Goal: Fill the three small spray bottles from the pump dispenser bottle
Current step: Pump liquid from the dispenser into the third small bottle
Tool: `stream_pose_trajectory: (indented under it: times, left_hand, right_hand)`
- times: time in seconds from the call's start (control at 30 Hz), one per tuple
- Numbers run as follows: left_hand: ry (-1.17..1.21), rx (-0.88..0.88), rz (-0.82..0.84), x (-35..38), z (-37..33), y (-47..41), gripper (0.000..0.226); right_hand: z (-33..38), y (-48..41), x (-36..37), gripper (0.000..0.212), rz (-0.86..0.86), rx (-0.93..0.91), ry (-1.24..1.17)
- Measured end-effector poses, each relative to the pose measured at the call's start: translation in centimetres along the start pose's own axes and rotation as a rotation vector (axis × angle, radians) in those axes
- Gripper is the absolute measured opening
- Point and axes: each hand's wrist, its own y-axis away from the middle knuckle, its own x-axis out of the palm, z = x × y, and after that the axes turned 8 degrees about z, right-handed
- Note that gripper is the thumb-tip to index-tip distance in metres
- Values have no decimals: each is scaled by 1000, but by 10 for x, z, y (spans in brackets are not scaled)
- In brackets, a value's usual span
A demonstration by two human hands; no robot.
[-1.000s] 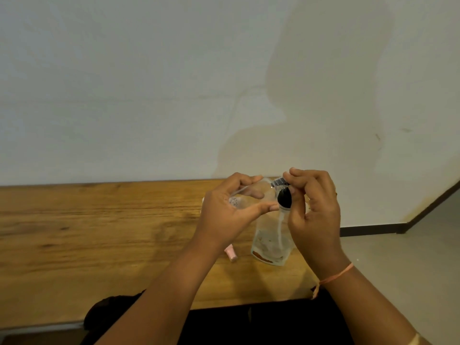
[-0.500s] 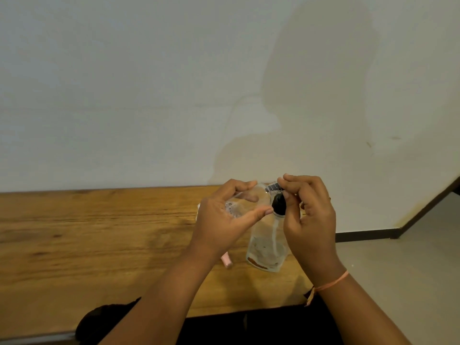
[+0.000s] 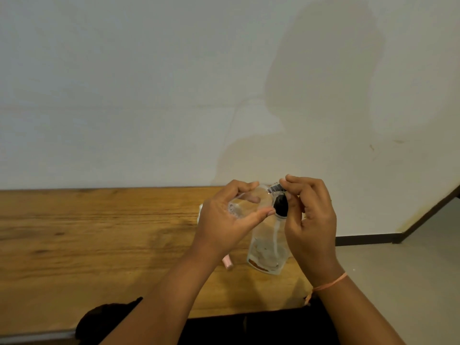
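Currently the left hand (image 3: 224, 220) holds a clear small spray bottle (image 3: 249, 201) above the counter (image 3: 99, 232), fingers curled round it, bottle tipped sideways toward the pump head (image 3: 276, 188). The right hand (image 3: 311, 220) pinches that pump head. The pump dispenser bottle (image 3: 267, 247) stands on the counter. A pink item (image 3: 227, 263) lies just beside it, partly hidden.

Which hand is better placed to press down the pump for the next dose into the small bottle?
The right hand. Its fingers grip the black pump head of the pump dispenser bottle, while the left hand is busy holding the small spray bottle tilted at the pump.
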Motion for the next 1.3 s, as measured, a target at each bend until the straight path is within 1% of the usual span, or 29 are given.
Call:
stream_pose_trajectory:
  times: [0.13, 0.3, 0.43, 0.57, 0.77, 0.9, 1.0, 1.07, 1.17, 1.3]
  left_hand:
    - [34, -48, 27, 3, -1, 1, 33]
    - [75, -122, 48, 5, 1, 1, 39]
    - [80, -93, 22, 6, 0, 2, 35]
    - [43, -54, 16, 4, -2, 2, 37]
    - [64, -93, 38, 5, -1, 1, 41]
    - [89, -126, 33, 7, 3, 2, 46]
    - [78, -105, 29, 7, 0, 2, 44]
    - [43, -70, 22, 6, -1, 1, 40]
    - [20, -48, 11, 3, -2, 1, 42]
    - [49, -72, 23, 4, -2, 1, 42]
  right_hand:
    - [-2, 0, 2, 26, -7, 1, -19]
    - [-7, 2, 3, 27, 11, 10, -26]
    - [-1, 2, 2, 27, -29, 23, -20]
    - [4, -1, 0, 25, -29, 4, 39]
    - [-5, 1, 1, 25, -11, 16, 110]
    - [-7, 3, 4, 24, 31, 5, 62]
    - [-2, 4, 3, 23, 8, 18, 11]
    - [2, 3, 1, 24, -19, 13, 10]
    - [5, 1, 0, 24, -26, 13, 24]
    - [2, 3, 3, 23, -9, 35, 31]
